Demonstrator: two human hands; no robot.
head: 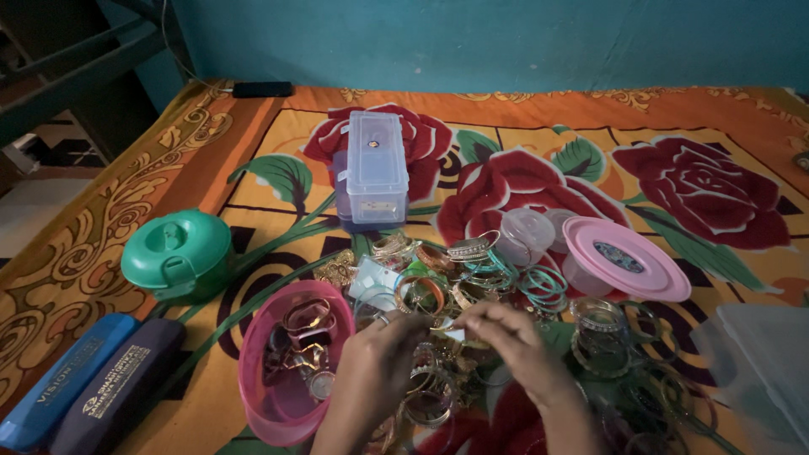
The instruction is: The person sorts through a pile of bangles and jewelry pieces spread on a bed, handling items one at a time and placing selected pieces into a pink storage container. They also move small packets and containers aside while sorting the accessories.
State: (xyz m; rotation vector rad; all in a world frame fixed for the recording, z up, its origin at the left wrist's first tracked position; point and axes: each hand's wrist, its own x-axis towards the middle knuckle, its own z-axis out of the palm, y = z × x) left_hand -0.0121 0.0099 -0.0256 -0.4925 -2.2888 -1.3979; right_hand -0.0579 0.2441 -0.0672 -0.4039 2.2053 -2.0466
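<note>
While both hands meet over the heap, the head view shows the left hand [375, 362] and right hand [514, 341] brought close together, fingertips pinched on a small pale item [452, 330] held between them; too small and dim to tell what it is. Both hands look closed in a pinch on it, a ring showing on a left finger.

Directly under and around the hands lies a loose pile of metal bangles [438, 286], gold, orange and silver, spread on a floral bedsheet [691, 181] with big red roses on orange. Thin teal bangles [539, 282] sit just right of the pile's top. More dark bangles [624, 333] lie to the right of the right hand.

Just left of the left hand is a round pink plastic bowl [261, 396] with several bangles inside. Further left sits a round green lidded container [179, 253], apart from the bowl. At the lower left corner two long cases lie side by side, a blue case [59, 392] and a dark case [118, 392], touching.

Behind the pile stands a clear rectangular lidded plastic box [377, 167]. Right of the pile a round pink lid [625, 257] rests on a clear tub, next to a small clear round lid [527, 229]. A clear plastic container [763, 350] is at the right edge. A teal wall [506, 38] is behind.
</note>
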